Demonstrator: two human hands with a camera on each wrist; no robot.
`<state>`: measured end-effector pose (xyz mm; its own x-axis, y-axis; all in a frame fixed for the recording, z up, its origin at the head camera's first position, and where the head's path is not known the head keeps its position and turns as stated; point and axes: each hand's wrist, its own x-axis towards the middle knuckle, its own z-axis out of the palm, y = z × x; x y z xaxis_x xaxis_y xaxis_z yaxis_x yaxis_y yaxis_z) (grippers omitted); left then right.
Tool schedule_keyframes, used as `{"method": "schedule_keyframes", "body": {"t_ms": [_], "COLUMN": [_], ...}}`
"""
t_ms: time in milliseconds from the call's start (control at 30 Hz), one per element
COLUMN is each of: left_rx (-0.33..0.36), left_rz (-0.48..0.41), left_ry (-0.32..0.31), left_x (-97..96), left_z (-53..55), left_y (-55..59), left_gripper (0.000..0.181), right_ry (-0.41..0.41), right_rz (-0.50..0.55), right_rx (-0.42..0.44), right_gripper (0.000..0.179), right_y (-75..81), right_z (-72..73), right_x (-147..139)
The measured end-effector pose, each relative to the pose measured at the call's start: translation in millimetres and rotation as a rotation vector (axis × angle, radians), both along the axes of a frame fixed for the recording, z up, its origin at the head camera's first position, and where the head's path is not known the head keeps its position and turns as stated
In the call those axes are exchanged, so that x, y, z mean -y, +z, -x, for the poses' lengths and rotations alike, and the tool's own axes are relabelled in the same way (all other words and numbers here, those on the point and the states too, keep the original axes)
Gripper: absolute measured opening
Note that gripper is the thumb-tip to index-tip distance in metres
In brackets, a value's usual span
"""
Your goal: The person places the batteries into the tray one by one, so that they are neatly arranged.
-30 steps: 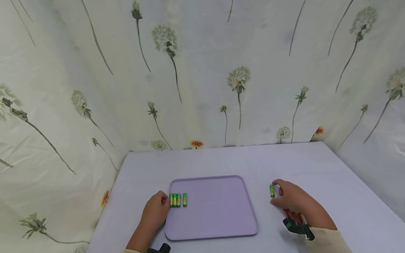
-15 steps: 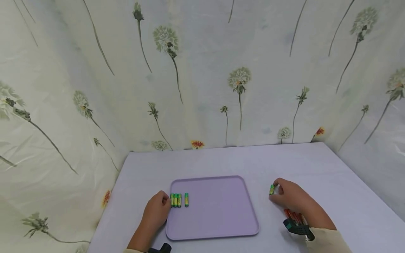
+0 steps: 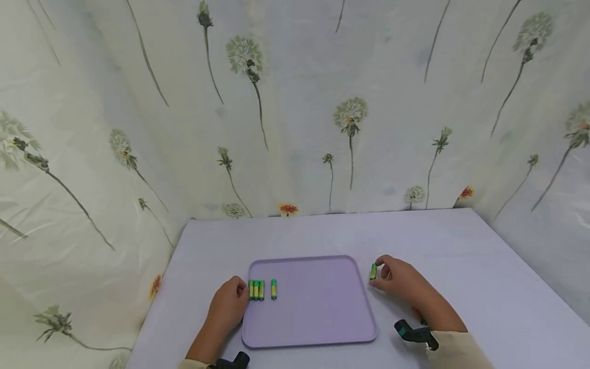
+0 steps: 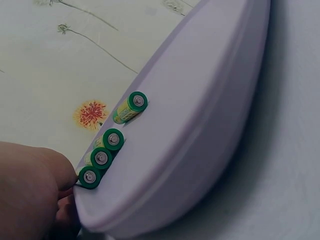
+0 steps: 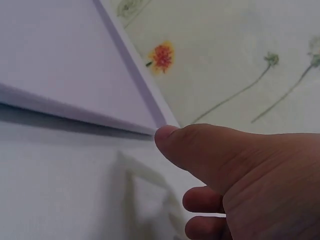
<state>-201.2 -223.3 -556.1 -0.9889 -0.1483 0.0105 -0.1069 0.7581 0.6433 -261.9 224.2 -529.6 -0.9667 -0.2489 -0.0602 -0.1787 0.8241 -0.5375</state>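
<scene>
My right hand point(image 3: 400, 279) pinches a green-and-yellow battery point(image 3: 373, 271) between thumb and fingers, just right of the lilac tray point(image 3: 318, 302). In the right wrist view that battery is hidden behind the thumb point(image 5: 185, 145). My left hand point(image 3: 228, 303) grips the tray's left rim with curled fingers. Beside its fingertips, three like batteries point(image 3: 256, 290) lie in a touching row on the tray. Another single battery point(image 3: 274, 289) lies parallel to them, a small gap to the right. The left wrist view shows the ends of these batteries point(image 4: 101, 157) close to the fingers.
A white-covered table point(image 3: 428, 241) carries the tray. Partly hidden beneath the right forearm is something red point(image 3: 418, 311). A flower-printed sheet point(image 3: 295, 128) hangs behind and at both sides. Each wrist wears a black camera mount point(image 3: 415, 334).
My right hand has moved left with the battery, from farther right on the table to near the tray's right edge. Its arm now covers most of the red items. The left hand stays put.
</scene>
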Motion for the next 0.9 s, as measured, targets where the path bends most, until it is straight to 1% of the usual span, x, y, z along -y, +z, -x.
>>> {"method": "schedule_keyframes", "body": {"t_ms": [200,333,400,500,567,633,700,833,900], "left_rx": [0.016,0.015,0.005,0.011,0.024,0.043,0.047,0.031,0.017], "left_rz": [-0.006,-0.005,0.000,0.002,0.003,0.002,0.002,0.005,0.009], "left_ry": [-0.001,0.000,-0.003,-0.001,0.001,0.006,0.004,-0.003,-0.002], "left_x": [-1.0,-1.4,-1.2,-0.9,-0.1,0.2,0.9,0.6,0.7], "left_z": [0.3,0.0,-0.3,-0.9,-1.9,-2.7,-2.7,0.2,2.3], "left_y": [0.1,1.0,1.6,2.2,1.9,0.9,-0.4,-2.3,-2.0], "left_gripper": [0.011,0.011,0.011,0.012,0.011,0.011,0.011,0.011,0.010], "right_ry": [0.065,0.119,0.135,0.159,0.201,0.260,0.315,0.365,0.382], "right_rz": [0.031,0.046,0.050,0.059,0.056,0.054,0.048,0.047,0.043], "right_rx": [0.009,-0.020,-0.034,-0.036,-0.043,-0.056,-0.070,-0.081,-0.081], "right_gripper": [0.057,0.052,0.050,0.048,0.048,0.048,0.047,0.047,0.046], "right_y": [0.9,4.4,6.2,8.0,7.4,6.9,7.3,11.0,12.3], "right_z": [-1.1,-3.1,-3.7,-4.3,-4.9,-6.5,-8.2,-10.2,-8.6], "right_x": [30.8,51.2,61.5,78.7,91.1,103.9,116.4,138.6,148.4]}}
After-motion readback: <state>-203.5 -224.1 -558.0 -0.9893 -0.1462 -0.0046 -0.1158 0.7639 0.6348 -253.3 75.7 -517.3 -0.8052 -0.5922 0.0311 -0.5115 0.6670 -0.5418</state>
